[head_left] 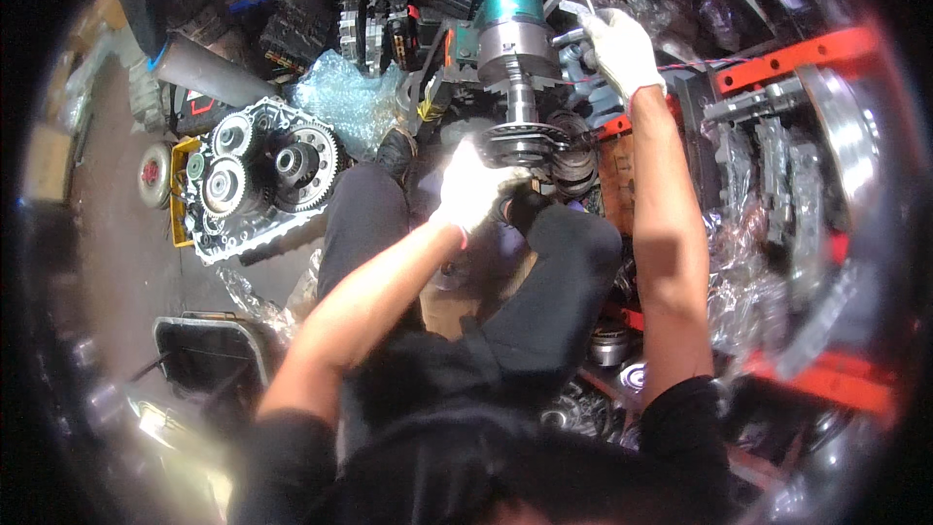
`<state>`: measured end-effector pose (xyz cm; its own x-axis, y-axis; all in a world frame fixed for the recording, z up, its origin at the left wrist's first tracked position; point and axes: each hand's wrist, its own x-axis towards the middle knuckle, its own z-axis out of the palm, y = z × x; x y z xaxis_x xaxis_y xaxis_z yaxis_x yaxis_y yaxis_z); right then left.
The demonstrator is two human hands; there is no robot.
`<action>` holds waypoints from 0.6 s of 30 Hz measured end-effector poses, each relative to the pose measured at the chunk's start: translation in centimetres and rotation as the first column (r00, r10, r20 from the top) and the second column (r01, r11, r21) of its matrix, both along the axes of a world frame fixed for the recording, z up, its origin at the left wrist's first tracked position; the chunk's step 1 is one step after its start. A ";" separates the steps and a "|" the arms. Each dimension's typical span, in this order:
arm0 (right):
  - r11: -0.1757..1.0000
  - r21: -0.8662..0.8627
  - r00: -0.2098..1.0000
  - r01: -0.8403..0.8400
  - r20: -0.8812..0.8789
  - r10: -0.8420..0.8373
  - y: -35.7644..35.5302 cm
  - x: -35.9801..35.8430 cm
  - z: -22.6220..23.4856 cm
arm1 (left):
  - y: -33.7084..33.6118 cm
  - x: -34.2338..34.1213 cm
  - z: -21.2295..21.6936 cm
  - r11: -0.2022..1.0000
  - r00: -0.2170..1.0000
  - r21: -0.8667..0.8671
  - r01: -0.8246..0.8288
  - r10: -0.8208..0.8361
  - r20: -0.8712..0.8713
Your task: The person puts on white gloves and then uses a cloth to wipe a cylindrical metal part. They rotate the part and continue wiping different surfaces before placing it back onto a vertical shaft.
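In front of me a metal shaft (520,97) runs from a large round chuck (513,43) with a teal body (512,2) behind it. Toward my knees, the shaft carries a stack of round, dark-edged discs (525,143). My left hand (476,180), in a white glove, is closed at the near left side of this stack; glare washes out its fingers. To the right of the chuck, my gloved right hand (625,47) is raised and closed around a small metal handle (570,37). A thin pale piece (586,0) sticks up beside its fingers.
An opened gear housing (262,175) with several toothed gears stands left of my knee, bubble wrap (350,97) beyond it. A red rack (812,53) with plastic-wrapped metal parts (773,175) and a large shiny ring (846,136) lines the right. A black bin (209,355) sits lower left.
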<state>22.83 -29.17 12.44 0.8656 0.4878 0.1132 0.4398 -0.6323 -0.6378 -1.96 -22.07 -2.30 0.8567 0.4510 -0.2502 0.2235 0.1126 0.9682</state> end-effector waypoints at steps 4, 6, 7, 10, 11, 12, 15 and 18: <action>0.999 -0.041 0.996 0.008 0.084 -0.005 0.8 1.3 -1.5 | -2.2 0.7 -1.7 0.974 0.964 -0.163 -0.157 0.187 0.191; 0.997 -0.075 1.000 0.018 -0.015 -0.019 0.8 1.6 -1.4 | -2.5 1.1 -2.2 0.969 0.965 -0.178 -0.172 0.202 0.165; 0.997 -0.075 0.996 0.013 -0.085 -0.019 0.9 1.7 -1.3 | -2.5 1.3 -2.2 0.967 0.962 -0.184 -0.177 0.209 0.174; 0.998 -0.066 0.959 -0.005 -0.282 -0.014 1.8 1.7 -1.1 | -2.6 1.3 -1.7 0.952 0.970 -0.253 -0.175 0.211 0.125; 0.998 -0.061 0.938 -0.013 -0.347 -0.009 2.1 1.6 -1.0 | -2.7 1.2 -1.4 0.946 0.964 -0.266 -0.185 0.227 0.137; 0.996 -0.083 0.958 -0.030 -0.285 0.005 2.3 1.5 -1.0 | -2.8 1.0 -1.0 0.940 0.959 -0.279 -0.195 0.243 0.147; 0.999 -0.007 0.958 -0.036 -0.286 0.033 2.9 1.6 -1.3 | -2.5 0.9 -0.2 0.940 0.954 -0.267 -0.211 0.258 0.155; 0.959 -0.282 0.980 -0.021 -0.195 -0.036 3.6 3.0 -1.7 | -2.3 0.8 -0.1 0.953 0.960 -0.211 -0.219 0.249 0.130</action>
